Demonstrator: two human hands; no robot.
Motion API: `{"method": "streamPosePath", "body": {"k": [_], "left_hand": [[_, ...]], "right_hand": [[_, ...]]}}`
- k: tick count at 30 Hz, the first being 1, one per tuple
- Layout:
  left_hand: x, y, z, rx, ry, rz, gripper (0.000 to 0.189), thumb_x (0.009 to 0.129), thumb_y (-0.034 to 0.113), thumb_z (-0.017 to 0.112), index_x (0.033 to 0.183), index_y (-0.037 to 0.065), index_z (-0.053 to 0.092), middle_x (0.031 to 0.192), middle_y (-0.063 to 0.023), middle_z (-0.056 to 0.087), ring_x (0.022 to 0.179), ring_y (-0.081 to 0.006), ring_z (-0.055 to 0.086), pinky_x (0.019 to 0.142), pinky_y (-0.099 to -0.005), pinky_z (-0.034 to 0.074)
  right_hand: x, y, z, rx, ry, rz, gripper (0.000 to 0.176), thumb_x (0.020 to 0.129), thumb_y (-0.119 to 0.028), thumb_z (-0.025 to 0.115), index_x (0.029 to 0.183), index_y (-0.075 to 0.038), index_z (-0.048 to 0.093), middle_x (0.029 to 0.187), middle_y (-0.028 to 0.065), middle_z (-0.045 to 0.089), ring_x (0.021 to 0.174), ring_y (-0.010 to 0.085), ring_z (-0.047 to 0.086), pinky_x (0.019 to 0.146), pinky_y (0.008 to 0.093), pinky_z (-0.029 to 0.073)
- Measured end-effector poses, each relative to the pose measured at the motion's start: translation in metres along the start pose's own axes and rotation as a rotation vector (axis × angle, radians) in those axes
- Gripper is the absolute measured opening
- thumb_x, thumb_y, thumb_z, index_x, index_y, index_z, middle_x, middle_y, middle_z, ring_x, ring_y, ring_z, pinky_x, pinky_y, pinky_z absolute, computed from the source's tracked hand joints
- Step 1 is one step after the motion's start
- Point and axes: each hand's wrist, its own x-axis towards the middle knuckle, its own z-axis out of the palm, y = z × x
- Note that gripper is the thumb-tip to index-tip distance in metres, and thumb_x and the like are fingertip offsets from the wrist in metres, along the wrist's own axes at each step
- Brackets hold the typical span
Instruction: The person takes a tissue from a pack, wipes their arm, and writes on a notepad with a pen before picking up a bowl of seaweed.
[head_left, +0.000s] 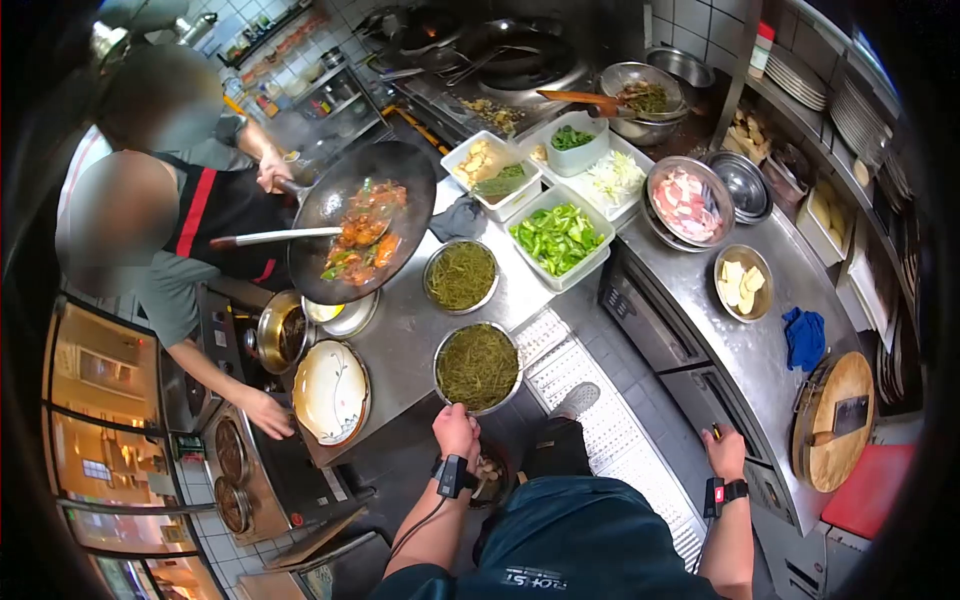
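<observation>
My left hand is closed at the near rim of a metal bowl heaped with thin, dark green strands. That bowl reaches past the counter's front edge. Beyond it stands a second bowl of green strands. My right hand hangs low beside the drawer fronts, fingers curled around a small dark item with a bit of yellow. What that item is, I cannot make out. At the counter's left end lies a white plate with a painted pattern.
Across the counter, a co-worker's hand holds a wok of saucy food with a ladle in it. Tubs of cut green peppers and a bowl of sliced meat stand ahead. A cleaver rests on a round chopping board at right.
</observation>
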Motion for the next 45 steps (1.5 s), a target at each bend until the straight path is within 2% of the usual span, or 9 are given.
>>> {"method": "streamPosePath", "body": {"k": [3, 6, 14, 24, 28, 36, 45], "left_hand": [[-0.004, -0.001, 0.001, 0.016, 0.020, 0.004, 0.021, 0.091, 0.003, 0.052, 0.072, 0.010, 0.045, 0.057, 0.0003, 0.042, 0.042, -0.0121, 0.043, 0.035, -0.0279, 0.031], [-0.009, -0.002, 0.003, -0.012, 0.020, -0.005, 0.023, 0.092, 0.004, 0.053, 0.072, 0.010, 0.045, 0.057, 0.0005, 0.041, 0.042, -0.0118, 0.043, 0.035, -0.0280, 0.031], [-0.009, -0.009, 0.002, -0.062, 0.003, -0.023, 0.024, 0.092, 0.005, 0.053, 0.071, 0.010, 0.044, 0.055, 0.0011, 0.040, 0.041, -0.0115, 0.042, 0.035, -0.0275, 0.030], [0.033, -0.007, 0.024, -0.109, 0.045, 0.049, 0.026, 0.092, 0.006, 0.054, 0.070, 0.013, 0.041, 0.054, 0.0023, 0.039, 0.039, -0.0093, 0.038, 0.034, -0.0265, 0.026], [0.028, -0.014, 0.025, -0.091, 0.071, 0.038, 0.025, 0.092, 0.005, 0.054, 0.071, 0.012, 0.042, 0.054, 0.0014, 0.041, 0.039, -0.0095, 0.038, 0.034, -0.0262, 0.026], [0.021, -0.015, 0.024, -0.100, 0.052, 0.034, 0.023, 0.092, 0.006, 0.053, 0.071, 0.011, 0.044, 0.054, 0.0006, 0.043, 0.038, -0.0100, 0.039, 0.034, -0.0263, 0.027], [0.026, -0.026, 0.021, -0.109, 0.070, 0.027, 0.023, 0.091, 0.006, 0.054, 0.071, 0.011, 0.044, 0.053, 0.0012, 0.041, 0.038, -0.0106, 0.039, 0.033, -0.0272, 0.028]], "right_hand": [[-0.008, -0.001, -0.004, -0.010, -0.016, 0.011, 0.036, 0.082, -0.031, 0.076, 0.089, 0.004, 0.070, 0.088, 0.0284, 0.068, 0.086, 0.0447, 0.067, 0.077, 0.0492, 0.053], [-0.013, 0.003, -0.004, -0.032, -0.046, 0.002, 0.035, 0.082, -0.030, 0.076, 0.089, 0.004, 0.070, 0.087, 0.0285, 0.068, 0.086, 0.0452, 0.066, 0.076, 0.0494, 0.053], [-0.010, 0.011, 0.002, -0.043, -0.036, -0.030, 0.040, 0.082, -0.033, 0.076, 0.094, 0.004, 0.070, 0.087, 0.0288, 0.068, 0.087, 0.0447, 0.067, 0.076, 0.0490, 0.054], [-0.010, 0.000, -0.007, -0.044, -0.079, -0.032, 0.042, 0.082, -0.036, 0.075, 0.097, 0.003, 0.071, 0.087, 0.0280, 0.068, 0.087, 0.0438, 0.067, 0.077, 0.0488, 0.054], [-0.014, 0.021, 0.004, -0.044, -0.013, -0.061, 0.039, 0.082, -0.035, 0.076, 0.096, 0.001, 0.071, 0.087, 0.0280, 0.068, 0.087, 0.0439, 0.067, 0.077, 0.0490, 0.053], [-0.017, 0.019, -0.008, -0.080, -0.110, -0.011, 0.039, 0.083, -0.033, 0.076, 0.095, 0.004, 0.070, 0.088, 0.0283, 0.068, 0.088, 0.0449, 0.067, 0.077, 0.0484, 0.053], [-0.013, 0.030, -0.004, -0.083, -0.060, -0.024, 0.041, 0.082, -0.034, 0.075, 0.101, 0.002, 0.071, 0.090, 0.0271, 0.069, 0.088, 0.0430, 0.068, 0.078, 0.0480, 0.055]]}}
